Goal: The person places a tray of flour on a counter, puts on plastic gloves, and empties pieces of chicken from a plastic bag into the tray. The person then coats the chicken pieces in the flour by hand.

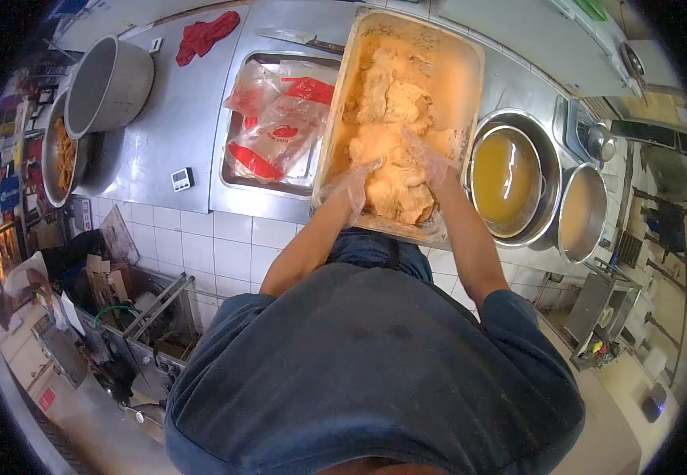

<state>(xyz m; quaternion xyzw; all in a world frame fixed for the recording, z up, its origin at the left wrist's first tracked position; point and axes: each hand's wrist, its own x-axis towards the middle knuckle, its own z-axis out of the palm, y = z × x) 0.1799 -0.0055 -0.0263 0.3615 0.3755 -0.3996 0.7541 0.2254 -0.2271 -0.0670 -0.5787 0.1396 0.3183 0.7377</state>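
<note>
A deep rectangular tub point(464, 83) holds orange-tinted flour and a heap of coated pieces, apparently chicken point(395, 162). Both of my hands are in thin clear plastic gloves dusted with flour. At the near left side of the heap, my left hand point(351, 188) lies against the pieces with its fingers stretched toward the middle. My right hand point(432, 161) rests on the heap's right side, fingers extended forward and inward. Flour and glove folds partly hide the fingertips. No piece appears lifted off the heap.
Left of the tub, a metal tray point(224, 162) holds red-and-white plastic bags point(276, 131); a knife point(300, 38) lies behind it. Bowls of yellowish liquid point(506, 178) stand at right. A timer point(182, 179), red cloth point(205, 38) and large pot point(110, 87) sit farther left.
</note>
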